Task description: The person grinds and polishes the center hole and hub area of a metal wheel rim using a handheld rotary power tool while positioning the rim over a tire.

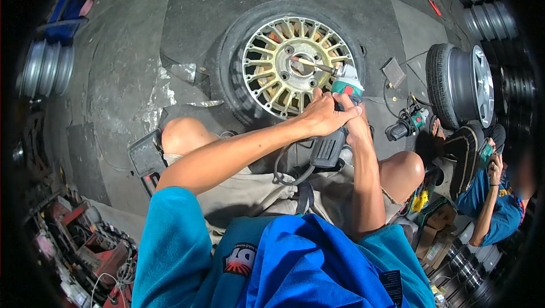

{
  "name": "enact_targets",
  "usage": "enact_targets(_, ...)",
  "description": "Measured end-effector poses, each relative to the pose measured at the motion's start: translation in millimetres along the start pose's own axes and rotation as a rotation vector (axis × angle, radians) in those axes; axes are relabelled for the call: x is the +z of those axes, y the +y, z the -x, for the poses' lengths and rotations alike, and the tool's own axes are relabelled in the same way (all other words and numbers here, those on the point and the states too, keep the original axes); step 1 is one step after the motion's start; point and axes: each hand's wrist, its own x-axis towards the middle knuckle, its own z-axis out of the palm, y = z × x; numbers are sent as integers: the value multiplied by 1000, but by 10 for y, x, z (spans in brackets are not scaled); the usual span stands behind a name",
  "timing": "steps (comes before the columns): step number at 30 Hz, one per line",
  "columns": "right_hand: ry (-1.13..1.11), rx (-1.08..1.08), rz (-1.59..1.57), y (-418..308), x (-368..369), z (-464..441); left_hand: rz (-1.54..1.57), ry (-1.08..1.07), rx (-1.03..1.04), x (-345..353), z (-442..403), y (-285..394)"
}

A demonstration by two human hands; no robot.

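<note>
A yellowish multi-spoke wheel rim (272,81) lies flat on a black tyre (230,64) in front of my knees. Both my hands are wrapped round a green and grey power tool (347,88), whose thin shaft and reddish tip reach over the rim's hub. My left hand (326,114) comes in from the left and grips the tool's body. On the right side of the tool, my right hand (357,118) is closed round it. The tool's dark rear end (328,148) and cable hang below the hands.
A second green power tool (409,125) lies on the floor at right, near an upright tyre with a silver rim (482,87). A co-worker (491,194) sits at the far right. Red tools and cables (102,251) fill the lower left. Rims (48,68) stand at left.
</note>
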Motion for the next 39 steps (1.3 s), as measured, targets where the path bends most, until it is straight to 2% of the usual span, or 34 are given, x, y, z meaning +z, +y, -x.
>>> enact_targets(2,-5,-11,-27,11,-18,1,15,1,-13,6,-5,14)
enact_targets(4,85,78,38,-63,6,0,18,-8,3,-34,-4,65)
enact_targets(9,64,44,90,-280,90,213,6,39,16,39,-35,-50)
enact_targets(11,57,67,110,-230,90,168,1,-35,30,-20,1,-42)
enact_targets(17,62,48,-4,-152,55,60,28,41,21,-6,-14,25)
enact_targets(19,-21,15,74,-168,49,116,13,32,40,18,-2,-20)
enact_targets(23,37,23,100,-192,97,174,37,-34,59,-14,-40,-58)
enact_targets(25,45,35,-75,-109,75,54,35,-17,56,-59,-17,22)
enact_targets(28,138,33,-92,-49,82,-7,27,-9,32,-80,-31,72)
enact_targets(31,72,14,-15,23,10,-42,40,15,9,1,-13,18)
enact_targets(34,96,38,123,-264,142,203,52,45,-2,13,49,-11)
enact_targets(37,52,-31,112,-245,167,223,58,46,-28,0,73,-26)
enact_targets(39,53,14,55,-169,139,127,47,-4,4,-37,26,-29)
